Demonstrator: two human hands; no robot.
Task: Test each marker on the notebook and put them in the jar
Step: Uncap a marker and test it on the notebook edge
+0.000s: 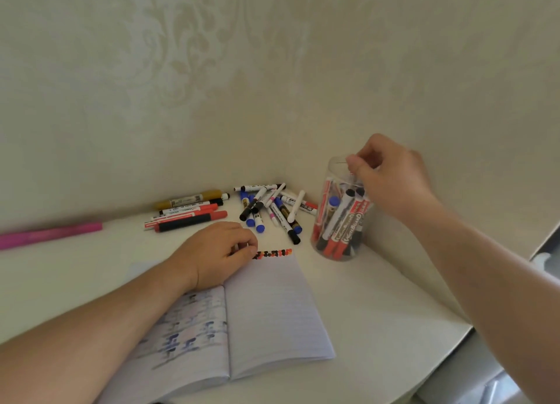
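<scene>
Right now my right hand (pixel 391 176) hangs over the jar (pixel 339 222) mouth, fingers curled, contents unclear, while the untested markers (pixel 269 209) lie nearer my left hand (pixel 218 255), loosely curled on the notebook (pixel 272 312).

1 head-worn wide-angle view, looking forward and down from close range over the white table (pixel 378 328), open notebook (pixel 272 306) at centre, wallpapered wall (pixel 272 70) filling the upper half.
</scene>
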